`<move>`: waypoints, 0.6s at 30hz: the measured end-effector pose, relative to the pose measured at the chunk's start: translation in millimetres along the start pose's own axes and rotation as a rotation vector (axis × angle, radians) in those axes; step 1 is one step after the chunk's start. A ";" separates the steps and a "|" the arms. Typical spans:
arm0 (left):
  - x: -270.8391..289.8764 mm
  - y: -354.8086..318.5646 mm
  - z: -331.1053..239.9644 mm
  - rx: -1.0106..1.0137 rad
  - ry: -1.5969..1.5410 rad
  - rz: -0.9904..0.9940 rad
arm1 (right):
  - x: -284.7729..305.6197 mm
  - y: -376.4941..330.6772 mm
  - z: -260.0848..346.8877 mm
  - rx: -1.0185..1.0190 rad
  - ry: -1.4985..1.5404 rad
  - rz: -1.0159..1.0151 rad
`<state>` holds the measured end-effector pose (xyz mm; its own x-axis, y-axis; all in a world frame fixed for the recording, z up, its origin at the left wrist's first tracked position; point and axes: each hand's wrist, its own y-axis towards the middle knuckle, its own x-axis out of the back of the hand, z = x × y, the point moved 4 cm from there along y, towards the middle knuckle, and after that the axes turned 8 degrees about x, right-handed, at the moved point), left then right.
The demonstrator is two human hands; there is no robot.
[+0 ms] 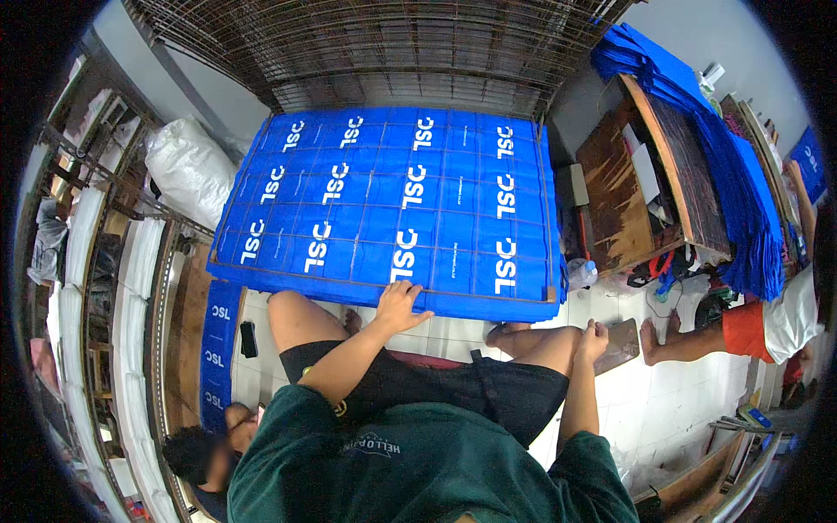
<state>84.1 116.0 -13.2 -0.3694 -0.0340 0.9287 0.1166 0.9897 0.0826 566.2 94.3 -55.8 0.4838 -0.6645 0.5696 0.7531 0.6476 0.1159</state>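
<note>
A metal wire drying rack shelf (pixel 356 247) lies over blue printed fabric sheets (pixel 384 202) with white lettering. At its near edge, my left hand (pixel 401 307) is closed over the front bar and the fabric edge. Its thumb lies along the blue cloth. My right hand (pixel 593 341) is closed beside my right knee, fingertips pinched together; what they hold, if anything, cannot be made out. Just right of that hand is a flat brown rectangular board (pixel 618 346); whether the hand touches it is unclear.
More wire shelves (pixel 392 48) tilt up behind. Blue cloth (pixel 750 192) hangs over a worn wooden cabinet (pixel 623 157) at right, near another person's legs (pixel 684 342). Another person (pixel 205 462) is at lower left. White stacks (pixel 139 270) and a white sack (pixel 190 170) stand left.
</note>
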 end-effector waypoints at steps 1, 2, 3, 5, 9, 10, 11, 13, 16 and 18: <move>-0.6 -2.7 2.6 -0.010 0.005 0.003 | 1.4 -1.3 2.9 0.005 -0.020 0.003; 2.8 -2.5 3.8 -0.023 0.013 0.004 | 0.5 -2.3 4.6 0.008 -0.036 0.006; 6.9 -3.2 3.6 -0.026 0.011 0.050 | 0.2 -2.5 5.0 0.011 -0.034 -0.007; 11.8 -7.3 6.8 -0.035 -0.016 0.033 | 0.2 -3.3 9.1 -0.017 -0.045 0.007; 24.9 -16.3 12.6 -0.004 -0.022 0.102 | 2.9 -13.1 29.7 -0.065 -0.015 0.031; 22.3 -19.1 16.9 0.003 -0.031 0.133 | 2.2 -12.6 25.8 -0.060 -0.025 0.026; 19.3 -20.3 19.3 0.003 -0.041 0.163 | 1.1 -11.3 22.0 -0.056 -0.033 0.014; 17.7 -23.9 23.9 -0.005 -0.050 0.188 | 2.0 -10.3 16.3 -0.001 -0.055 -0.052; 26.6 -22.4 20.3 -0.043 -0.055 0.163 | -0.7 -8.0 3.0 -0.011 -0.039 -0.064; 30.1 -21.8 22.6 -0.073 -0.053 0.132 | -7.1 0.8 -21.0 -0.020 -0.039 -0.088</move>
<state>49.7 96.5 4.7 -0.3944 0.1047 0.9130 0.2331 0.9724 -0.0108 572.8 91.7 -76.8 0.3979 -0.7035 0.5889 0.8009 0.5794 0.1510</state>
